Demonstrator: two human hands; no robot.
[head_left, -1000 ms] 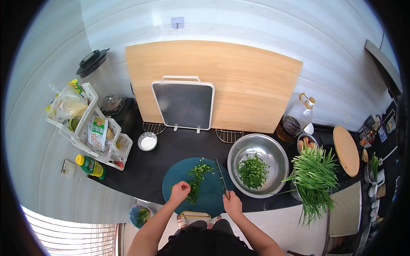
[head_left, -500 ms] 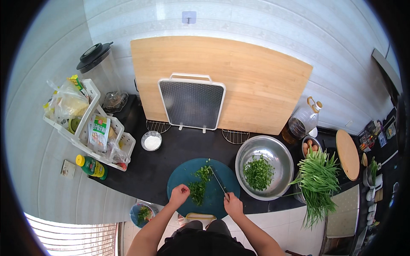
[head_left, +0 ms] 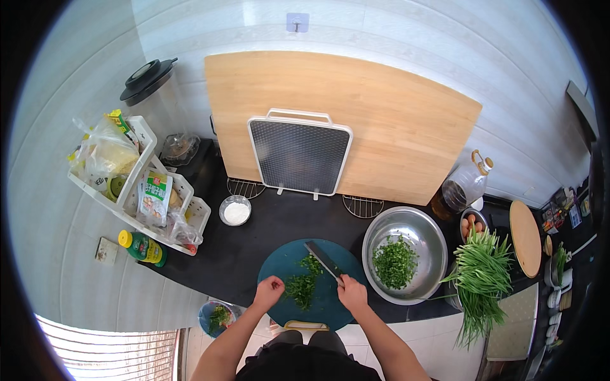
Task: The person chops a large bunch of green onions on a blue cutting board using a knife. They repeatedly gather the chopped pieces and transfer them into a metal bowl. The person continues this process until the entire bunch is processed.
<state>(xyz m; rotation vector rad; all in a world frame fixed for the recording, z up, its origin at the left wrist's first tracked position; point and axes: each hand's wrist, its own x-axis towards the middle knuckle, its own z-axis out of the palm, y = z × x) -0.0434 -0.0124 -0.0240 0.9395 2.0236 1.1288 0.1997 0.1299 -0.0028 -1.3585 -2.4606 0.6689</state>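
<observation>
Right hand: wrapped closed around the handle of the knife (head_left: pixel 325 260), at about 3 o'clock on the round board; the right hand (head_left: pixel 352 293) looks firm in its grip.
Left hand: fingers curled in, nearly a loose fist, at about 9 o'clock; the left hand (head_left: pixel 269 291) shows nothing in it, though a small scrap would be hidden.
Knife: blade slants from the right hand toward 12 o'clock, broad side showing; whether its edge touches the board, I cannot tell.
Chopped greens: the chopped greens (head_left: pixel 302 289) lie loose between left hand and blade, trailing from the middle toward 12 o'clock. Better gathered into one compact heap before any more cutting.
Good handling: curled fingertips suit work near an edge; I would keep them clear of the blade's path and use its back for scraping.
Teal board: the teal board (head_left: pixel 337 308) has its pale handle (head_left: pixel 306 326) at 6 o'clock; steadying it seems wise.
Steel bowl: just off the board at 2 o'clock, the steel bowl (head_left: pixel 432 276) holds more cut greens (head_left: pixel 395 261).
Long greens: the uncut bunch (head_left: pixel 481 270) lies farther out at 3 o'clock.
</observation>
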